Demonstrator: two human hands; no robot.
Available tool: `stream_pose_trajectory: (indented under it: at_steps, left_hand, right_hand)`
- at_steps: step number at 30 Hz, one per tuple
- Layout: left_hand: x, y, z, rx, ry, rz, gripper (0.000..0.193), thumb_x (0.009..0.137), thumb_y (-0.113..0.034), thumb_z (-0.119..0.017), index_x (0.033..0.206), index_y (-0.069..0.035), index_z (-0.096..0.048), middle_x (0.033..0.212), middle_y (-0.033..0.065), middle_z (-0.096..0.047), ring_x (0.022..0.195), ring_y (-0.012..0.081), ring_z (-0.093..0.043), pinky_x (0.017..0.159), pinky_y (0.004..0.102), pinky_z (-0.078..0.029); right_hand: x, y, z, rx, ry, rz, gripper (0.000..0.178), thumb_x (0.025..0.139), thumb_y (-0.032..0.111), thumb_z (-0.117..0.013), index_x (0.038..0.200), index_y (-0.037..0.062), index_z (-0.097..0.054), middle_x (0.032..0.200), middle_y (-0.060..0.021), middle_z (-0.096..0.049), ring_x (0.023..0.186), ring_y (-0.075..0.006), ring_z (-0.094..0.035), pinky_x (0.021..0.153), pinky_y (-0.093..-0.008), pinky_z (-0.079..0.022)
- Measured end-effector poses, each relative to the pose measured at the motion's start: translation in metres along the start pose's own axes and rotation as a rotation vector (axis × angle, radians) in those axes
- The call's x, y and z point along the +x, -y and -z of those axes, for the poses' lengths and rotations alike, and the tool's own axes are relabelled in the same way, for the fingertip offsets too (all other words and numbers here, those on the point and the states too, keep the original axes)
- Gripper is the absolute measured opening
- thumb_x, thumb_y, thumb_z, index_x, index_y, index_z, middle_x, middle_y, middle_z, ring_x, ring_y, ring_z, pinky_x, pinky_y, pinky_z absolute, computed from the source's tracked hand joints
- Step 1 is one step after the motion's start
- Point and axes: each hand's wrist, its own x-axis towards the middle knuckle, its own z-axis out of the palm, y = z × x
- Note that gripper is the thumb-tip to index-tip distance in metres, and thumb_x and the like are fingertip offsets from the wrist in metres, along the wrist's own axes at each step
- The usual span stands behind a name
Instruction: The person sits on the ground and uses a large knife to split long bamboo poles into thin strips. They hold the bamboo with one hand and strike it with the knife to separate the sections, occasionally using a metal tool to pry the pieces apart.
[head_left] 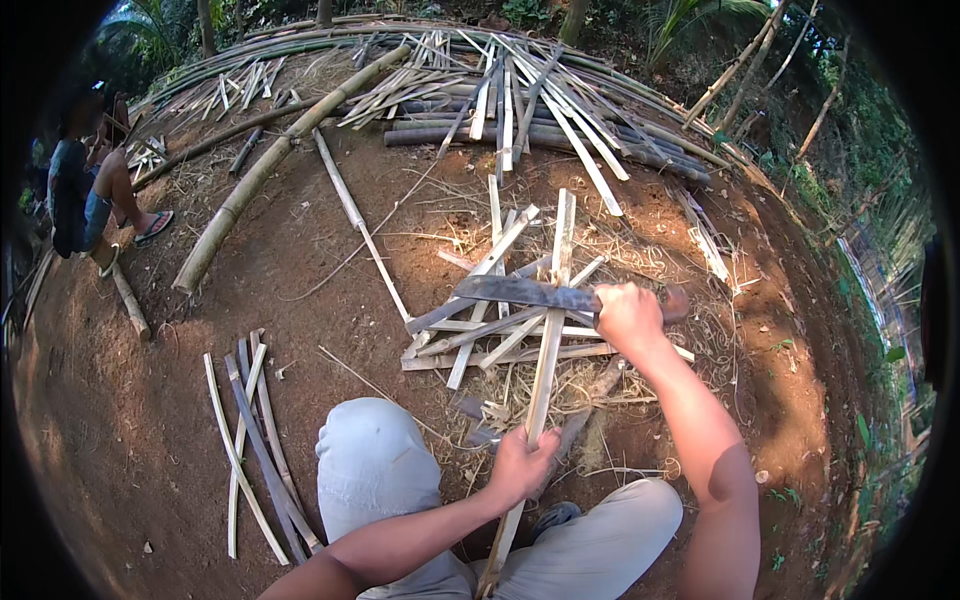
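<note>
Bare ground [130, 430], patchy sun; wearer sits low, pale trousers [380, 455] at both sides of the work. Left hand [525, 466] closed around the lower part of a long pale bamboo strip [545, 380], which runs up from between the legs, away from the body. Right hand [632, 318] clamped on the handle of a machete [515, 291], dark blade pointing left and crossing over the strip's upper part; cannot tell whether edge touches it. Hands well apart. Just beyond, a crisscrossed heap of split strips [465, 350] among curled shavings [510, 408]. Smaller bundle [265, 440] left of the knee. Thick pole [235, 210] farther off; another person [75, 195] at far left.
</note>
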Motion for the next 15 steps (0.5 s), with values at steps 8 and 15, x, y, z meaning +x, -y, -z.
stream_pose_trajectory:
  at_steps: [8,15]
  left_hand:
    - [-0.003,0.003,0.0,0.055,0.076,0.051,0.027,0.096,-0.027,-0.062,0.08,-0.004,-0.058,0.065,-0.0047,-0.052,0.062,0.0045,-0.046,0.052,0.0267,-0.039]
    - [-0.015,0.011,0.002,0.071,-0.004,-0.019,0.029,0.095,-0.027,-0.063,0.08,-0.003,-0.059,0.063,-0.0042,-0.052,0.059,0.0047,-0.045,0.05,0.0283,-0.039]
  right_hand:
    - [-0.003,-0.02,-0.015,-0.091,0.008,0.051,0.015,0.081,0.012,-0.055,0.071,0.0079,-0.066,0.063,-0.016,-0.065,0.063,-0.0347,-0.069,0.059,-0.0444,-0.056]
    - [0.011,-0.002,0.013,-0.027,0.107,0.167,0.013,0.081,0.012,-0.058,0.073,0.007,-0.067,0.068,-0.0174,-0.068,0.067,-0.0353,-0.07,0.062,-0.0452,-0.058]
